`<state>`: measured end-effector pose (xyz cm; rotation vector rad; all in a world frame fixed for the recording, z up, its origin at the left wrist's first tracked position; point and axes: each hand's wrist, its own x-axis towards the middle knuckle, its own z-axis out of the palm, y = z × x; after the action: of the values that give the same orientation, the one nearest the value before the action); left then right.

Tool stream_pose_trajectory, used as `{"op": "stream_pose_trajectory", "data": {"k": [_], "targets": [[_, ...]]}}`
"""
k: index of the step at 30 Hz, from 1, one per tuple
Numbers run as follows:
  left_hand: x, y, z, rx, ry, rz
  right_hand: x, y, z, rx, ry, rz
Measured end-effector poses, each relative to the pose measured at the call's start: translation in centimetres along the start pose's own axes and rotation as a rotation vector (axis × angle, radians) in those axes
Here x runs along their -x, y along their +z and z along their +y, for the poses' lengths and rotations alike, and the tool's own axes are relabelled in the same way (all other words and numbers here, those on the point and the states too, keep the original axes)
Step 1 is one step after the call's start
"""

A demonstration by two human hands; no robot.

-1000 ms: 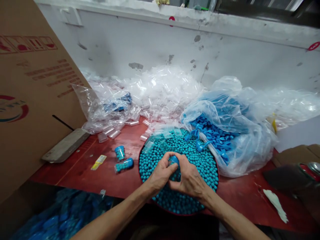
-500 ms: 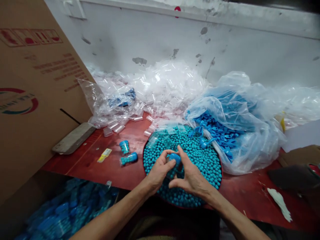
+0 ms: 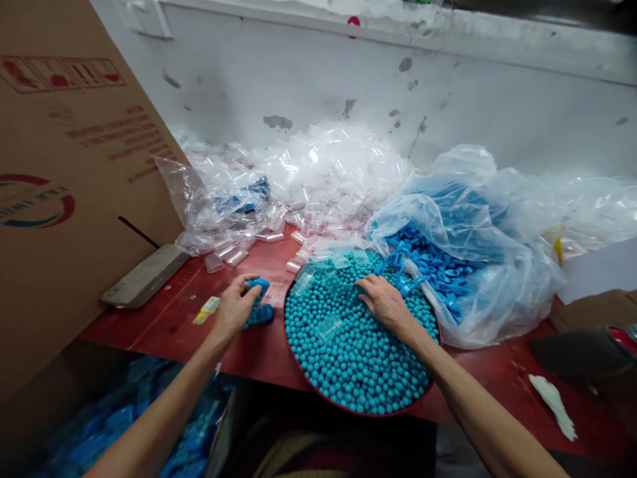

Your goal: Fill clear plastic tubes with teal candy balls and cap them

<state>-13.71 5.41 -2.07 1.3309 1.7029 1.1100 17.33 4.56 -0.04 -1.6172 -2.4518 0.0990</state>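
A round red tray [image 3: 318,392] heaped with small turquoise balls [image 3: 358,352] sits at the front of the red table. My left hand [image 3: 233,309] is left of the tray, fingers curled round a blue-capped tube of balls [image 3: 259,287], beside another filled tube [image 3: 261,315] lying on the table. My right hand [image 3: 385,302] rests on the balls at the tray's far side, fingers bent down towards the clear empty tubes [image 3: 328,255]. An empty tube [image 3: 328,326] lies on the balls.
A clear bag of blue caps [image 3: 438,265] lies right of the tray. A heap of clear tubes [image 3: 323,179] lines the white wall. A large cardboard box [image 3: 60,172] stands left, a grey block [image 3: 144,275] at its foot. A bag of blue items [image 3: 149,425] sits below.
My hands were together over the tray holding a capped tube. Now the left hand has carried it left to the table by the other filled tubes, and the right hand has reached to the tray's far edge.
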Motion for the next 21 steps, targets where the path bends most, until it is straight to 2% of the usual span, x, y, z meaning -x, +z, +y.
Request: {"op": "stream_pose_trajectory", "data": {"k": [4,6,7,8,9,11,12,14,17,21], "targets": [[-0.3,-0.1,-0.3,-0.454,0.165,0.184,0.5,0.0,0.4,0.028,-0.016,0.007],[0.8,0.6,0.7,-0.569,0.294,0.271,0.8,-0.1,0.6,0.020,-0.041,-0.006],[1.6,1.3,1.5,-0.568,0.357,0.274,0.9,-0.1,0.7,0.015,-0.047,-0.011],[2.5,2.2,2.4,-0.533,0.413,0.237,1.0,0.0,0.7,0.005,-0.049,-0.013],[3.4,3.4,3.3,-0.469,0.458,0.147,1.0,0.0,0.7,-0.013,-0.047,-0.011],[4.9,6.1,5.1,-0.366,0.527,-0.113,0.9,0.2,0.7,-0.073,-0.040,-0.006],[5.4,7.6,5.8,-0.366,0.552,-0.239,0.9,0.4,0.8,-0.110,-0.036,-0.001],[5.7,10.5,6.9,-0.446,0.540,-0.381,0.9,0.7,0.8,-0.169,-0.028,0.011],[5.3,13.6,7.6,-0.625,0.525,-0.484,1.2,1.0,0.9,-0.161,-0.016,0.024],[5.0,15.2,7.5,-0.733,0.528,-0.457,1.9,0.5,1.0,0.029,-0.031,-0.018]]}}
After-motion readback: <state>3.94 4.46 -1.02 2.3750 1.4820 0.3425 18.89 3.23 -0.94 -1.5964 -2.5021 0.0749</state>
